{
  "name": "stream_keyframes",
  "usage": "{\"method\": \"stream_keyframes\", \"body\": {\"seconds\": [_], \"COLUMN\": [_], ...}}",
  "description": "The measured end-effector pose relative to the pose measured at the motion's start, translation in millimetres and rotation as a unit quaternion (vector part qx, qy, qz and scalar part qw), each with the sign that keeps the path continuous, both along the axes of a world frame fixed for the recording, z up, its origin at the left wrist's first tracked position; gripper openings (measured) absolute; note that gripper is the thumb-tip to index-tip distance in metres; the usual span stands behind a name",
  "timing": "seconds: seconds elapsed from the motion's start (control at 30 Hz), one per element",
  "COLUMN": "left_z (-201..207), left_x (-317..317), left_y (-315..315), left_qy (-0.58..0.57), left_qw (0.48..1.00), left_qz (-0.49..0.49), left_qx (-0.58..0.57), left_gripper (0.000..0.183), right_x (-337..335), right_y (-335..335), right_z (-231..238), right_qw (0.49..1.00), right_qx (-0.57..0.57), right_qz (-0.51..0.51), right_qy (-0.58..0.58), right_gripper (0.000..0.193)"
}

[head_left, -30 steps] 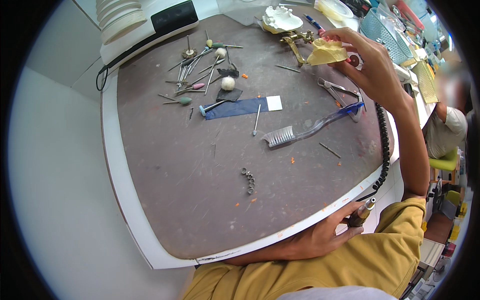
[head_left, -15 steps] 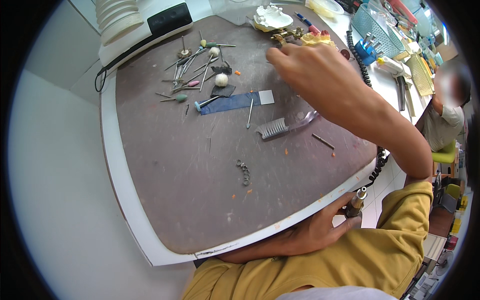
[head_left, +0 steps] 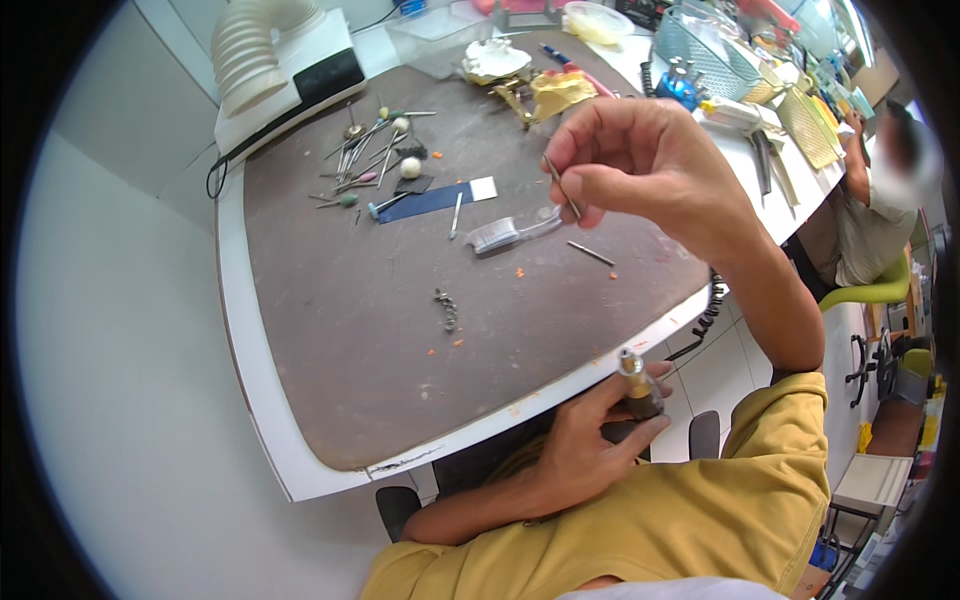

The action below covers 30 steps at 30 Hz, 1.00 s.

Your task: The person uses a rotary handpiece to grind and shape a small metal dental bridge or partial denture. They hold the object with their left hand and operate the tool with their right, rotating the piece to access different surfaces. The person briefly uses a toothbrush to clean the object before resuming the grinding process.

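Note:
My left hand [head_left: 580,430] is wrapped round a metal rotary handpiece [head_left: 642,392], held upright just off the table's front edge with its brass-coloured nose up. Above the table's right side, my right hand [head_left: 645,150] pinches a thin metal bur [head_left: 552,172] between thumb and fingers, tilted and clear of the surface. Below it lies a clear-handled toothbrush [head_left: 495,235], and a second metal bur [head_left: 590,253] rests to the right. A small curved row of grey metal rings [head_left: 447,312] sits mid-table.
Several burs and polishing tips [head_left: 365,150] are heaped at the far left by a blue strip [head_left: 425,203]. A white dental cast [head_left: 495,60] and a yellow cast [head_left: 560,95] stand at the back. A hose unit [head_left: 285,100] occupies the back left corner. Another person [head_left: 880,230] sits at right.
My right hand has come back from beside the casts, turned palm-side into view, and now shows the thin bur. My left hand still grips the handpiece. The whole view has shifted a little.

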<state>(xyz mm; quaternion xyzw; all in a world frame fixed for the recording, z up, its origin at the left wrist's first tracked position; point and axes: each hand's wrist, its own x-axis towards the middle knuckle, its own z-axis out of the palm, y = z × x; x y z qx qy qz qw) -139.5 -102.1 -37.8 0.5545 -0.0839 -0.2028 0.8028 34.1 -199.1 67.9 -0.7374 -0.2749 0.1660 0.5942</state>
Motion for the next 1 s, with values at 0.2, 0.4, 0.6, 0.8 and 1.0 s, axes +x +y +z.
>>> {"method": "stream_keyframes", "body": {"seconds": [0.2, 0.4, 0.6, 0.8, 1.0], "left_z": [-1, 5, 0, 1, -22], "left_x": [-5, -6, -5, -4, 0], "left_y": [9, 7, 5, 6, 10], "left_qy": [-0.038, -0.026, -0.023, -0.011, -0.058], "left_qw": [0.999, 0.998, 0.997, 0.998, 0.997], "left_qz": [0.003, 0.018, 0.031, 0.018, -0.023], "left_qx": [0.026, 0.058, 0.071, 0.060, 0.043], "left_gripper": [0.050, 0.049, 0.048, 0.046, 0.043], "right_x": [-24, -34, -33, -27, 5], "right_y": [-33, -49, -51, -45, -32], "right_z": [3, 2, -3, -14, -25], "right_qw": [0.988, 0.985, 0.978, 0.993, 0.957], "right_qx": [0.090, 0.112, 0.129, -0.045, -0.193], "right_qz": [0.030, 0.016, 0.007, -0.045, -0.025], "right_qy": [0.118, 0.133, 0.167, -0.103, -0.215], "right_gripper": [0.019, 0.018, 0.017, 0.015, 0.013]}}
